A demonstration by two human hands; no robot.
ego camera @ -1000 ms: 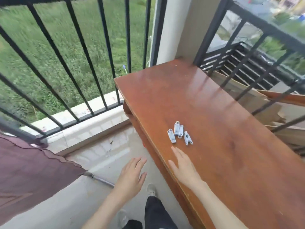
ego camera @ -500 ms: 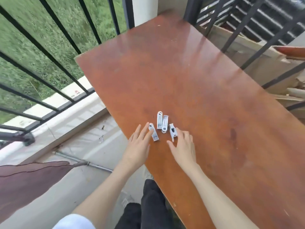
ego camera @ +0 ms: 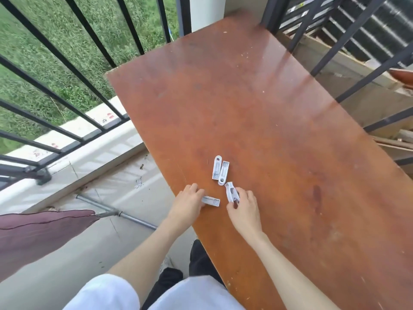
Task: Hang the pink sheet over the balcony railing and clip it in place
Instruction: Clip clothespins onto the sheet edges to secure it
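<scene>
Our left hand (ego camera: 188, 199) curls its fingers round one end of a white plastic clip (ego camera: 211, 201). That clip lies flat and points sideways toward our right hand (ego camera: 244, 209). Our right hand pinches a second clip (ego camera: 231, 193), which points away from us. Two more clips (ego camera: 220, 170) lie side by side just past our fingers on the smooth brown table (ego camera: 268, 108). The pink sheet (ego camera: 38, 233) hangs far to the left of our left hand.

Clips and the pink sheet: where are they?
Clip pair (ego camera: 220, 169), head view, middle of the two lying on the table.
Pink sheet (ego camera: 40, 233), head view, middle of the cloth at lower left.
</scene>
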